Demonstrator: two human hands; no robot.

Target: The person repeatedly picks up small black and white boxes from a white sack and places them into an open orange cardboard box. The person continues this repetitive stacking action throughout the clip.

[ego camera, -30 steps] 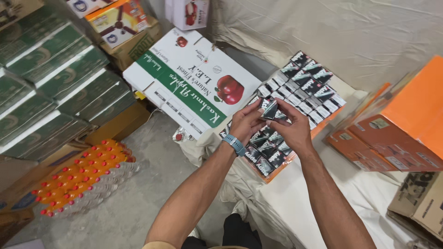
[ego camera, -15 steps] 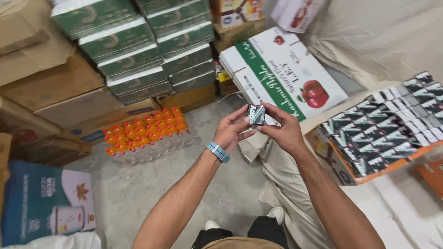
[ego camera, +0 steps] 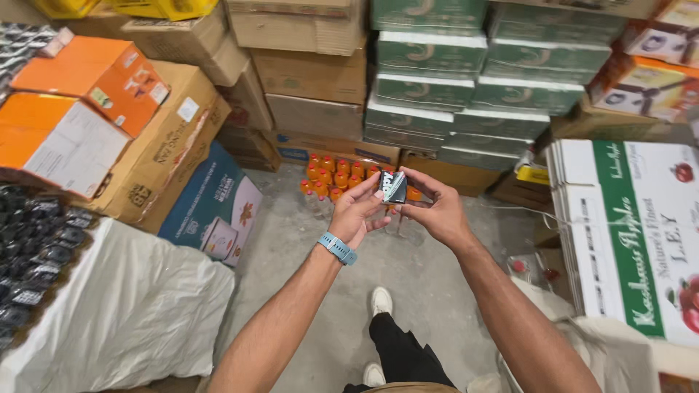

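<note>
Hands together at chest height: my left hand [ego camera: 358,211] and right hand [ego camera: 431,211] both pinch one small dark packet [ego camera: 394,187], held above orange-capped bottles [ego camera: 342,175] on the floor [ego camera: 291,240].

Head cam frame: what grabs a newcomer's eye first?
At centre, the left hand and right hand hold a small dark packet between them, a blue wristband on the left wrist. Just behind them, a cluster of orange-capped bottles stands on the floor. Stacked green-and-white cartons fill the back, with orange boxes at left.
</note>
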